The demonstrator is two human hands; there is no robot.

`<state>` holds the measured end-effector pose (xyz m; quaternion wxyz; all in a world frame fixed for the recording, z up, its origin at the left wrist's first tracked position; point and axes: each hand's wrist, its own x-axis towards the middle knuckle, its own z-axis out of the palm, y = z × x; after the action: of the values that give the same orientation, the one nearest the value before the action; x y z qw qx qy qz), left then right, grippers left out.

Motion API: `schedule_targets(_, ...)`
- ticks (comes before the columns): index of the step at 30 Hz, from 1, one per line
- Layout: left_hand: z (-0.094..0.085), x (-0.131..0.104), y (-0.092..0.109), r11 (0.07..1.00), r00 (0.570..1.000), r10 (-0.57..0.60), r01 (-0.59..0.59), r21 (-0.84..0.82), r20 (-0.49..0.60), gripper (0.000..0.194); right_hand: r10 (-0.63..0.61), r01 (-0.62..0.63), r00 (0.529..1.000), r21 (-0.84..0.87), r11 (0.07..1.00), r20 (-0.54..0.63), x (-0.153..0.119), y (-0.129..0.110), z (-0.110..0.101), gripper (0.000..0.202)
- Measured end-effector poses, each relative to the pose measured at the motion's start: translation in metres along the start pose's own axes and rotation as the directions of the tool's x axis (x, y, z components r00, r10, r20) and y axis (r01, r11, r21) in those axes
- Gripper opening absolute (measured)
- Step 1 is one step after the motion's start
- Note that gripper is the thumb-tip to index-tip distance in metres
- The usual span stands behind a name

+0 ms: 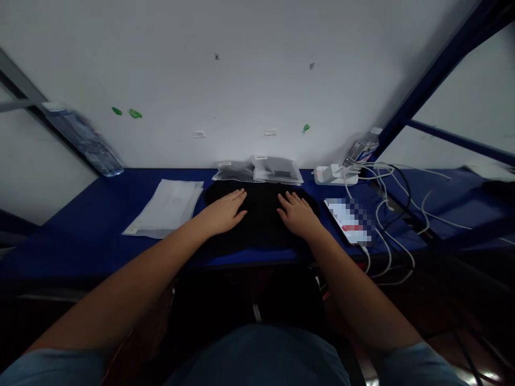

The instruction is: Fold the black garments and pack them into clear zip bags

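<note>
A piece of black cloth is spread on the blue table in front of me; its folds and exact kind are too dark to make out. My left hand lies flat on its left part, fingers stretched out. On the right part rests my right hand, palm down with the fingers apart. Just behind the cloth, against the wall, are two stacks of clear plastic bags, a left one and a right one. Left of my left hand lies a flat pile of whitish plastic bags.
A lit phone on a cable lies right of the cloth. Behind it are a white power strip, tangled white cables and a bottle. A large clear bottle leans at the left. The blue table meets a white wall.
</note>
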<state>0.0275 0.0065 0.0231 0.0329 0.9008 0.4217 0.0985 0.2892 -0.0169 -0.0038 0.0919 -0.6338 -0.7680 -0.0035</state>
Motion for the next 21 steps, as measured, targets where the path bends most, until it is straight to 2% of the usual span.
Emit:
schedule_targets(2, 0.007, 0.005, 0.001, 1.000, 1.000, -0.019, 0.019, -0.002, 0.009, 0.057, 0.016, -0.016, 0.999, 0.009, 1.000, 0.028, 0.000, 0.003, 0.004, 0.056)
schedule_targets(6, 0.013, 0.011, 0.005, 0.997, 0.995, -0.081, 0.081, -0.016, -0.049, 0.059, 0.029, -0.030, 0.999, 0.029, 0.999, 0.022, -0.001, 0.006, 0.005, 0.057)
schedule_targets(10, 0.012, 0.013, 0.009, 0.995, 0.993, -0.088, 0.092, 0.040, -0.083, 0.046, 0.051, -0.052, 0.999, 0.050, 0.997, 0.018, -0.002, 0.007, 0.005, 0.056)
schedule_targets(13, 0.005, 0.011, 0.009, 0.984, 0.976, -0.155, 0.166, 0.061, -0.152, 0.042, 0.053, -0.054, 0.998, 0.056, 0.997, 0.017, -0.002, 0.007, 0.005, 0.056)
schedule_targets(15, -0.003, 0.005, 0.004, 0.965, 0.942, -0.248, 0.261, 0.031, -0.227, 0.042, 0.049, -0.050, 0.999, 0.059, 0.997, 0.014, -0.002, 0.007, 0.005, 0.056)
schedule_targets(18, -0.014, -0.011, -0.007, 0.920, 0.863, -0.384, 0.390, -0.050, -0.328, 0.043, 0.044, -0.045, 0.999, 0.070, 0.997, 0.007, -0.002, 0.006, 0.004, 0.056)
schedule_targets(21, -0.019, -0.033, -0.018, 0.841, 0.786, -0.533, 0.534, -0.089, -0.314, 0.051, 0.048, -0.047, 0.999, 0.078, 0.996, -0.007, -0.002, 0.006, 0.004, 0.055)
